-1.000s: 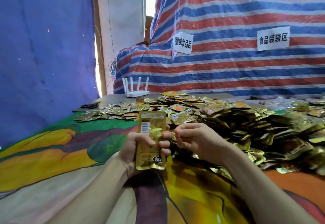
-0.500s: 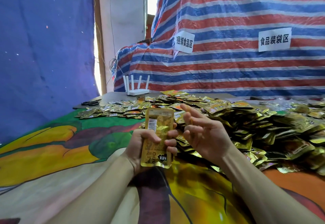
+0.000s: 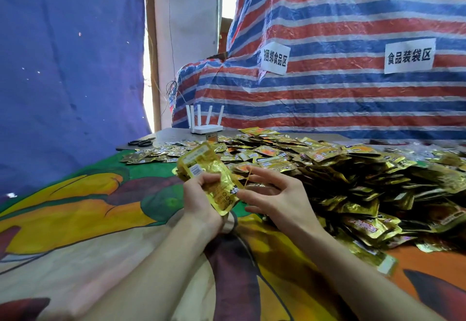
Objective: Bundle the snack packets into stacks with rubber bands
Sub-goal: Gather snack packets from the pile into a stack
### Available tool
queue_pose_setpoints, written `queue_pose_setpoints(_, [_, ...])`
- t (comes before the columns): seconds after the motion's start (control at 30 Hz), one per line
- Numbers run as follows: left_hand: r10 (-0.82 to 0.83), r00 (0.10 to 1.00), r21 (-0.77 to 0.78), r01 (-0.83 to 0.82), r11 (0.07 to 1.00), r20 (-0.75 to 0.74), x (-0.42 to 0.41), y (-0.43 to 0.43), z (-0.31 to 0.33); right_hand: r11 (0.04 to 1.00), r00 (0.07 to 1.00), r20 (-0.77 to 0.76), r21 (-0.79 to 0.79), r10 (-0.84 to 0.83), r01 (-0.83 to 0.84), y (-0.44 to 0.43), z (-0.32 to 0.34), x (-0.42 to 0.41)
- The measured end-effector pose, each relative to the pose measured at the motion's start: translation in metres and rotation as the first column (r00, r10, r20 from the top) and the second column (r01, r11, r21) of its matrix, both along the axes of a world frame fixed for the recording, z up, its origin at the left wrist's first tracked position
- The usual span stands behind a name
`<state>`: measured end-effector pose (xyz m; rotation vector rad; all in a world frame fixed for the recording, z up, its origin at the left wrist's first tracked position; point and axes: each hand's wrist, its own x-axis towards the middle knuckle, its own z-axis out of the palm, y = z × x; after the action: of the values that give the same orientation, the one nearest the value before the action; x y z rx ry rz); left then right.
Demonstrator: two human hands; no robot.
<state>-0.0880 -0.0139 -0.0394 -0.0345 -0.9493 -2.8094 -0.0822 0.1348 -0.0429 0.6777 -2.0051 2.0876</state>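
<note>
Snack packets in gold foil form a large loose heap [image 3: 340,169] that covers the right half of the table and spreads in a thinner layer toward the far left edge.

Head view:
- A held stack [image 3: 210,174] of these packets is above the near centre of the table, just left of the heap. It is tilted, with the upper end leaning up and to the left. A white barcode label faces the camera.
- The left hand [image 3: 201,203] grips the held stack around its lower half. The fingers curl across the front face.
- The right hand [image 3: 280,194] is just right of the stack, palm facing left, with its fingers spread apart and only slightly bent.
- A thin yellow rubber band [image 3: 248,178] is stretched taut between the right forefinger and thumb. It stands beside the lower right corner of the stack. Whether it touches the foil cannot be told.
- Both forearms are bare and reach in from the lower edge.
- A printed cloth [image 3: 100,219] in green, yellow and orange covers the table.
- At the far edge stand a white router [image 3: 205,126] with upright antennas and, to its left, black scissors [image 3: 141,141] lying flat.
- Behind the table hangs a red, white and blue striped tarp [image 3: 353,98] bearing two white paper signs [image 3: 408,55].
- A blue sheet [image 3: 63,68] hangs at the left.
</note>
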Motion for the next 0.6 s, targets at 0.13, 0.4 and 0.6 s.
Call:
queue_pose_setpoints(0.13, [-0.040, 0.997, -0.083, 0.034, 0.996, -0.062, -0.001, 0.007, -0.003, 0.997, 0.997, -0.069, 0.073, 0.038, -0.033, -0.006, -0.002, 0.005])
queue_pose_setpoints(0.4, [-0.071, 0.996, -0.124, 0.065, 0.990, -0.047, -0.007, 0.016, -0.009, 0.969, 0.970, -0.236, 0.224, -0.051, 0.105, -0.011, -0.011, 0.003])
queue_pose_setpoints(0.6, [-0.066, 0.998, -0.046, 0.065, 0.997, -0.011, -0.005, 0.010, -0.005, 0.969, 0.974, -0.224, 0.235, -0.015, 0.069, -0.019, -0.018, 0.001])
